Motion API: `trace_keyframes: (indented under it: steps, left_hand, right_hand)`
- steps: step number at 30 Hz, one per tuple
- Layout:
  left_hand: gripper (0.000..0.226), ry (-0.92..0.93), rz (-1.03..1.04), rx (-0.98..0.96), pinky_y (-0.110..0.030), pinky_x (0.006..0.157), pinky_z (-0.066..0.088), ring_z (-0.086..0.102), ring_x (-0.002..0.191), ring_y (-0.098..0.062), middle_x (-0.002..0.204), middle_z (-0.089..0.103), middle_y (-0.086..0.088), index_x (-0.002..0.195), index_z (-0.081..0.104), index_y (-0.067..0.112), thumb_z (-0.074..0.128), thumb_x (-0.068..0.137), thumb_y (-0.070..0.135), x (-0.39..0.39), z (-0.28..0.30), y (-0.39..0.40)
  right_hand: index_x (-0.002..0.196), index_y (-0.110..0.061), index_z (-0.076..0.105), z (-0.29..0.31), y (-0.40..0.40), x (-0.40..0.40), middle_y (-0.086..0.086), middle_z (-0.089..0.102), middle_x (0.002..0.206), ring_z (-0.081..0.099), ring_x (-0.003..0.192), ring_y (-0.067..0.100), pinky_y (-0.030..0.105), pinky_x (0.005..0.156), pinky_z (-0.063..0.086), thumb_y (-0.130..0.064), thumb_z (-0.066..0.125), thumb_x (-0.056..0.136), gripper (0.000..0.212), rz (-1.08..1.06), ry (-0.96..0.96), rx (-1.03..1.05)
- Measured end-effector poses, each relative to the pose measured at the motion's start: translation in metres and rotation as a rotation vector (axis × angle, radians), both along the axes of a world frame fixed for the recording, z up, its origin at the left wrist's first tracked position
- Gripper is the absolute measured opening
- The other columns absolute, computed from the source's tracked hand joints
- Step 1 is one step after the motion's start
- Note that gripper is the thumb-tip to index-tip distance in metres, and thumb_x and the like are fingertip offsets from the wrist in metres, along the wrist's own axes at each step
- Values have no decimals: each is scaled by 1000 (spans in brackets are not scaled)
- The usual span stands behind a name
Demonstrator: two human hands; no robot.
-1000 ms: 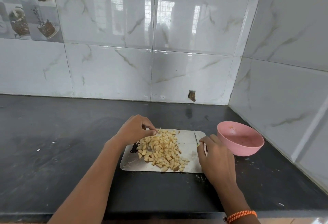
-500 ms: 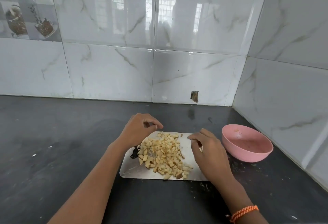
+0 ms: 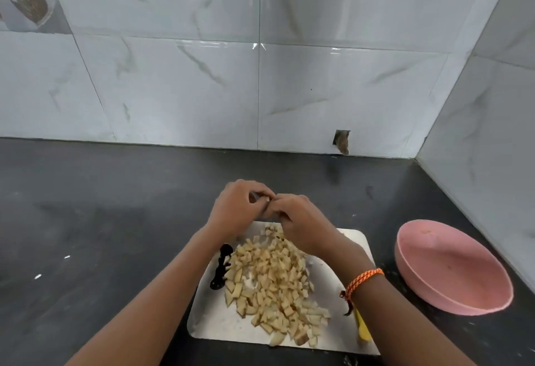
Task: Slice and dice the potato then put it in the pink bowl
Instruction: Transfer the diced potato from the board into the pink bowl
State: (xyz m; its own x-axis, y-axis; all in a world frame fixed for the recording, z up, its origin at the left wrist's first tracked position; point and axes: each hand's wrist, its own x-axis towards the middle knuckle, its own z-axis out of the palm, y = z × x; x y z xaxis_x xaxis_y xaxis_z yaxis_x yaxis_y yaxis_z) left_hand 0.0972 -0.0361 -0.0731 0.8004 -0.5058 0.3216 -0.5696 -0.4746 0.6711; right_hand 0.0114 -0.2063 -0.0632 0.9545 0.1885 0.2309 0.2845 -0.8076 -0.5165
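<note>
Head view: two hands meet above diced potato (image 3: 272,281) on a cutting board (image 3: 341,252).
Left hand (image 3: 236,209) and right hand (image 3: 301,222) touch with curled fingers; any held thing cannot be told. Pink bowl (image 3: 451,267) sits right.

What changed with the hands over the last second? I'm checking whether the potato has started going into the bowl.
The left hand and right hand left the board's two sides and met over the far edge of the cutting board, fingers touching; whether they pinch anything is hidden. The diced potato stays piled on the board, and the pink bowl stays beside it, holding no pile.
</note>
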Motion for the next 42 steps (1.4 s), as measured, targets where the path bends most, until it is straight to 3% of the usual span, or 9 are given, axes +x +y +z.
trace_keyframes:
  steps: [5,10,14,17,24,27,31,35,42]
  left_hand:
    - [27,67,72,-42,-33,84,61,68,93,0,92,73,25,94,80,40,73,94,14,-14,-6,19]
    - [35,176,26,20,-30,79,55,64,90,-5,97,71,27,94,77,46,71,93,12,-26,-13,32]
    - [44,229,15,37,-25,71,47,59,87,-7,98,69,25,90,77,43,66,90,0,-34,-10,40]
    - [46,240,-12,66,-31,75,52,60,93,-7,98,67,22,83,73,41,61,84,-3,-39,-3,44]
    - [17,257,-63,184,-37,87,52,58,98,-2,98,65,26,74,67,38,71,85,26,-48,17,48]
    - [13,293,-69,206,-36,88,51,56,98,-1,97,66,26,76,71,39,71,88,33,-46,23,46]
    - [18,361,-75,151,-32,85,52,61,96,-1,99,68,32,79,77,42,63,88,37,-45,33,47]
    - [29,442,-64,118,-35,78,61,70,88,-2,94,72,32,83,78,48,75,89,20,-44,34,48]
    - [20,476,-29,10,-29,77,60,73,86,-6,92,75,27,94,81,41,81,91,21,-41,35,50]
  right_hand:
    - [131,-27,68,4,9,-10,-15,59,136,49,120,10,35,95,52,3,50,96,50,103,104,-207]
    - [136,-27,64,3,-7,-40,-14,53,141,42,131,6,26,102,48,-17,57,100,38,-53,120,-218]
    - [130,-33,65,0,-18,-64,-22,52,128,43,120,-1,21,89,51,-16,66,95,39,-252,214,-177]
    - [119,-29,71,4,-16,-65,-18,59,117,52,105,1,21,88,52,-9,58,99,31,-392,222,-74]
    - [119,-22,58,1,35,-72,-3,55,113,46,96,12,25,75,51,4,53,88,40,-798,193,-106]
    - [118,-23,57,5,55,-71,-6,56,114,48,97,7,19,77,46,-7,44,100,28,-800,223,58]
    - [96,-24,66,30,56,-76,-14,64,93,60,93,1,14,80,49,-6,50,102,25,-732,117,318]
    - [96,-24,73,31,44,-79,-17,68,92,62,93,-1,14,83,52,-9,58,99,22,-687,145,286]
    - [106,-19,72,25,41,-64,-8,66,106,56,99,3,7,84,41,-12,56,100,19,-647,170,175]
